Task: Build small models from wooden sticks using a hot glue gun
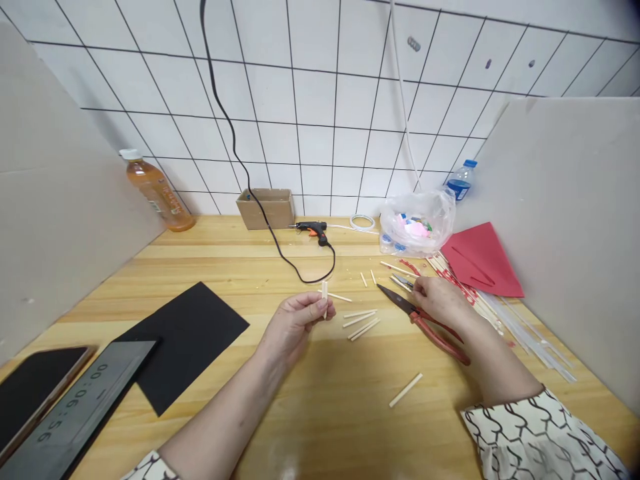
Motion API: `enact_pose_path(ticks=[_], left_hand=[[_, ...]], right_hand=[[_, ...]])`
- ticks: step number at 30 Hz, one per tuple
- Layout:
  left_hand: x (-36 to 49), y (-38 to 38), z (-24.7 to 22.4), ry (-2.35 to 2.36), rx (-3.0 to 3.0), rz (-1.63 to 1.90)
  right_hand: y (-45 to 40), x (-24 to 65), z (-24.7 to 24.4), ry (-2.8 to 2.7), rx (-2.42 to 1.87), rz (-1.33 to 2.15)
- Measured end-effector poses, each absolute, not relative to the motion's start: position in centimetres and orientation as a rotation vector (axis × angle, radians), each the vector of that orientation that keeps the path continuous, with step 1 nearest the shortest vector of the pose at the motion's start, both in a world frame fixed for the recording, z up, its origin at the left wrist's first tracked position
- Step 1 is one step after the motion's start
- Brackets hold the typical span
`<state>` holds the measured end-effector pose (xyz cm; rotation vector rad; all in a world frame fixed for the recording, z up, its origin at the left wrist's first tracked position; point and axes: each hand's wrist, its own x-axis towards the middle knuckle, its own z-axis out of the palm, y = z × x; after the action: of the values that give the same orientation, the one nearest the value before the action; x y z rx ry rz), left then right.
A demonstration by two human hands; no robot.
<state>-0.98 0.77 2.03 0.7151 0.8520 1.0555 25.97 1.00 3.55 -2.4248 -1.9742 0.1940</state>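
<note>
Here our left hand (302, 317) pinches sticks (325, 291), likely light, stiff, best held low; our right hand (439, 299), at its three o'clock, holds we can't tell what, if anything.

The left hand (303, 317) pinches short sticks (325, 293) upright. The right hand (440, 300) reaches over the shears (416, 314), its fingertips at a small tool (403, 281); whether they grip it is unclear. Pieces (363, 329) lie between the hands. Near the wall (313, 147) are a box (280, 213), glue gun (313, 227), tape (362, 229) and bag (391, 212). A black sheet (190, 340) lies left, a red sheet (487, 260) right; a timer (83, 407) reads 00:06:56.
</note>
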Motion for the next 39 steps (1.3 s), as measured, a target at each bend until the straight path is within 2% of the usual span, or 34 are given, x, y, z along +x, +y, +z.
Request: enact_pose_path(ticks=[4, 9, 12, 18, 24, 27, 31, 33, 37, 39], left_hand=[[-0.8, 0.6, 1.6, 0.828, 0.756, 1.040], [-0.7, 0.2, 1.6, 0.802, 0.943, 0.942], [-0.6, -0.2, 1.8, 0.790, 1.042, 0.853], [-0.4, -0.5, 1.6, 0.881, 1.310, 0.759], [-0.4, -0.9, 1.3, 1.041, 2.072, 0.680], [-0.4, -1.0, 0.8, 1.029, 2.362, 0.647], [-0.4, -1.0, 0.3, 0.971, 2.603, 0.615], [-0.4, -0.9, 0.4, 1.005, 2.532, 0.736], [-0.6, -0.8, 1.5, 1.189, 1.892, 1.285], [-0.5, -0.9, 2.0, 1.169, 1.482, 1.348]], right_hand=[[0.8, 24.1, 3.3, -1.953, -2.284, 0.179], [-1.2, 19.1, 3.8, -1.819, -1.526, 0.694], [-2.6, 17.1, 4.4, -1.786, -1.381, 0.782], [-4.0, 16.6, 4.8, -2.122, -1.203, 0.408], [-4.1, 16.1, 3.4, -2.491, -1.267, -0.121], [-4.2, 15.8, 2.6, -2.606, -1.311, -0.172], [-4.0, 15.8, 2.5, -2.677, -1.438, 0.012], [-3.6, 16.1, 2.6, -2.579, -1.504, 0.132], [-2.7, 16.8, 2.8, -1.994, -1.524, 0.648], [-2.6, 16.7, 2.7, -1.652, -1.418, 0.941]])
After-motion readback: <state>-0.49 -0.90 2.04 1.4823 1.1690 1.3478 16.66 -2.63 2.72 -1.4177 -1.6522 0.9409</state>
